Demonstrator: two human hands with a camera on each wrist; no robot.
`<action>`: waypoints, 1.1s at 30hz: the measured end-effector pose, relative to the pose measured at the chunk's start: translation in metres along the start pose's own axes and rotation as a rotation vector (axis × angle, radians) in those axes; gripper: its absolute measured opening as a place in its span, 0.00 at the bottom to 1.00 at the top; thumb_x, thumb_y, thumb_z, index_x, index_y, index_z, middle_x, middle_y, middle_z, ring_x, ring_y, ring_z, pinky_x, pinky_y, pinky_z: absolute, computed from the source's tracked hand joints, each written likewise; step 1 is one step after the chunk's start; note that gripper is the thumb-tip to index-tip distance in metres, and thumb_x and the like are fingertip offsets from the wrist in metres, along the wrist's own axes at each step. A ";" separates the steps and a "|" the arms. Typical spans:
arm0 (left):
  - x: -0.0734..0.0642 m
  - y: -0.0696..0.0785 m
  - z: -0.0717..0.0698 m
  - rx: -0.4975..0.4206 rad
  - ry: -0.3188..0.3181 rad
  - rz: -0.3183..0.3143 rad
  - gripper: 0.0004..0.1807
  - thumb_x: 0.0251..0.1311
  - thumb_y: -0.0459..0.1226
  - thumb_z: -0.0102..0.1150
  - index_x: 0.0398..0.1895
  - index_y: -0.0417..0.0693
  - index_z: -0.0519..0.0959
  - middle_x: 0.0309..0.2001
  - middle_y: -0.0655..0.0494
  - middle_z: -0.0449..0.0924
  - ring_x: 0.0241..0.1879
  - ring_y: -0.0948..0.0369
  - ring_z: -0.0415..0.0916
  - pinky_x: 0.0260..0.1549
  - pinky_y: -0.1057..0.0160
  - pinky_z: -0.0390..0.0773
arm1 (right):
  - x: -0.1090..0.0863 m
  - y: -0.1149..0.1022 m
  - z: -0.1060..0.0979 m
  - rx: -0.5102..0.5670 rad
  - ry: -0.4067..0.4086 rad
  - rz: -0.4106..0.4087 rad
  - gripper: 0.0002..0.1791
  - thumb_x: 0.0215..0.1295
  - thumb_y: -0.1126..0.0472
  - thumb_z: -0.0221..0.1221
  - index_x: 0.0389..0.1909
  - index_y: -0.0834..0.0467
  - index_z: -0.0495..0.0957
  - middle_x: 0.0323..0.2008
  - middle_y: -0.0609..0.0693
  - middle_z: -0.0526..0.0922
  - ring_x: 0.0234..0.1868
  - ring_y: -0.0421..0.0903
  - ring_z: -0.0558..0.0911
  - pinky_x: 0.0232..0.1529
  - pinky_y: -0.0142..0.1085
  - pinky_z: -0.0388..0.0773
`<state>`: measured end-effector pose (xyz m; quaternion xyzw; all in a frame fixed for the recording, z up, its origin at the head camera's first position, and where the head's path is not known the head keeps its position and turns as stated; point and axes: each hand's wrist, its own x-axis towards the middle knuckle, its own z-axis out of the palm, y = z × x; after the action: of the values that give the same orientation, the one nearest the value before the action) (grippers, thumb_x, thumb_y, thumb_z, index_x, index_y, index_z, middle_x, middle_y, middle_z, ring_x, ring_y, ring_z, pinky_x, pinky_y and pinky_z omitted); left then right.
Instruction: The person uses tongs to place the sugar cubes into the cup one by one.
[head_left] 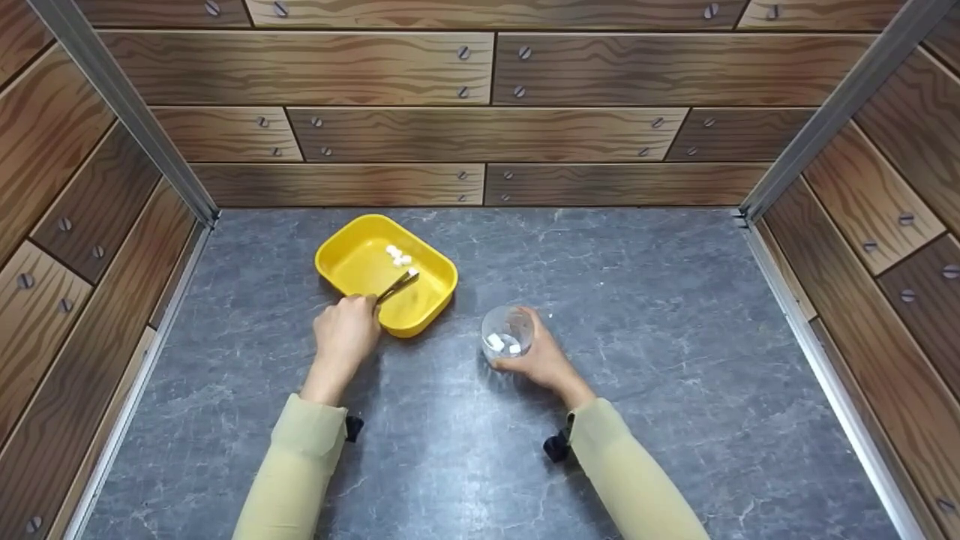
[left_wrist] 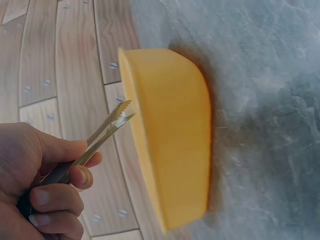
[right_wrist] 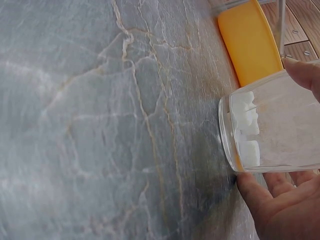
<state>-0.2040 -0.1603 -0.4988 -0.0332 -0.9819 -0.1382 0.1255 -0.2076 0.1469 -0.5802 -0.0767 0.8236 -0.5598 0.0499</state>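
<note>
My left hand (head_left: 346, 331) grips small metal tongs (head_left: 397, 286) over the near side of a yellow bowl (head_left: 352, 285). In the left wrist view the serrated tips of the tongs (left_wrist: 102, 134) stand close together at the bowl's rim. One white cube (head_left: 413, 271) shows right by the tips; whether they pinch it I cannot tell. Several more white cubes (head_left: 397, 256) lie together in the bowl. My right hand (head_left: 546, 361) holds a clear glass (head_left: 495, 322) upright, thumb and fingers on opposite sides. White cubes (right_wrist: 250, 152) lie at the bottom of the glass.
The grey marbled tabletop (head_left: 645, 300) carries the bowl and the glass, with a gap between them. Wood-patterned walls (head_left: 480, 135) stand at the back and both sides, joined by metal corner rails (head_left: 795, 127).
</note>
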 end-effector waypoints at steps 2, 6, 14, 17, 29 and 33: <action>-0.002 0.003 -0.003 0.004 0.016 0.017 0.08 0.65 0.37 0.58 0.32 0.42 0.82 0.28 0.45 0.81 0.25 0.38 0.78 0.22 0.39 0.74 | 0.000 -0.001 0.000 -0.006 0.000 -0.003 0.54 0.35 0.66 0.80 0.68 0.62 0.62 0.60 0.64 0.72 0.63 0.60 0.70 0.65 0.53 0.60; -0.005 0.012 -0.011 0.004 0.056 0.059 0.08 0.64 0.37 0.59 0.32 0.42 0.82 0.25 0.47 0.79 0.22 0.38 0.77 0.19 0.40 0.73 | 0.000 0.000 0.000 -0.027 -0.001 -0.011 0.54 0.35 0.64 0.80 0.67 0.61 0.62 0.60 0.62 0.73 0.63 0.58 0.70 0.65 0.51 0.61; -0.013 0.032 -0.026 -0.010 0.125 0.152 0.07 0.64 0.38 0.60 0.31 0.44 0.81 0.23 0.50 0.76 0.19 0.41 0.76 0.16 0.42 0.72 | 0.000 0.000 0.000 -0.037 0.004 -0.010 0.55 0.35 0.63 0.80 0.68 0.60 0.62 0.61 0.62 0.72 0.63 0.58 0.70 0.65 0.51 0.61; -0.016 0.040 -0.031 -0.020 0.147 0.191 0.06 0.64 0.37 0.61 0.31 0.44 0.81 0.22 0.51 0.75 0.17 0.42 0.75 0.15 0.44 0.72 | 0.000 0.001 0.000 -0.037 0.003 -0.006 0.55 0.35 0.64 0.80 0.68 0.60 0.62 0.60 0.62 0.73 0.63 0.57 0.71 0.64 0.50 0.62; -0.029 0.062 -0.046 -0.117 0.180 0.318 0.05 0.61 0.37 0.64 0.29 0.48 0.80 0.20 0.56 0.72 0.15 0.47 0.72 0.12 0.48 0.70 | 0.000 0.001 0.001 -0.010 0.002 -0.025 0.55 0.34 0.68 0.80 0.67 0.61 0.62 0.60 0.61 0.73 0.62 0.58 0.71 0.65 0.52 0.61; -0.033 0.067 -0.049 -0.131 0.175 0.366 0.03 0.62 0.37 0.64 0.32 0.48 0.82 0.22 0.56 0.75 0.16 0.48 0.73 0.13 0.49 0.71 | 0.000 0.001 0.001 -0.002 0.000 -0.017 0.55 0.34 0.67 0.80 0.67 0.61 0.62 0.60 0.61 0.73 0.62 0.58 0.72 0.65 0.52 0.62</action>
<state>-0.1536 -0.1106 -0.4435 -0.2072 -0.9337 -0.1790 0.2306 -0.2078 0.1466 -0.5810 -0.0838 0.8234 -0.5594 0.0448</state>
